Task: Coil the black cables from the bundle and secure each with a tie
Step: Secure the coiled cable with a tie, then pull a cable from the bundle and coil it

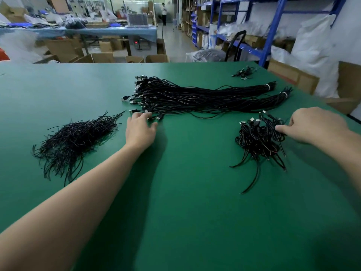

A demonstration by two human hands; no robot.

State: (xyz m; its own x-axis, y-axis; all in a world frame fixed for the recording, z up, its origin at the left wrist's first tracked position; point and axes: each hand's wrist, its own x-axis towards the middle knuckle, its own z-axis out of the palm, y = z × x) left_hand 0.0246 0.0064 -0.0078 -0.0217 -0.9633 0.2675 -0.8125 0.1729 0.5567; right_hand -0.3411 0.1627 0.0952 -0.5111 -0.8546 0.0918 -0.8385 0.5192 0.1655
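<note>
A long bundle of black cables (195, 95) lies across the middle of the green table (175, 212), plug ends to the left, far ends banded at the right. My left hand (139, 128) reaches to the plug ends, fingers spread and touching a connector, nothing gripped. A heap of black twist ties (78, 137) lies to its left. A pile of coiled cables (259, 139) sits at the right. My right hand (312, 126) rests at that pile's right edge, fingertips on the top coil; I cannot tell whether it grips it.
A small cluster of cables (244, 72) lies at the table's far right corner. Cardboard boxes (293, 75) stand beyond the right edge, blue shelving (273, 32) behind. A person (164, 13) stands far back in the aisle.
</note>
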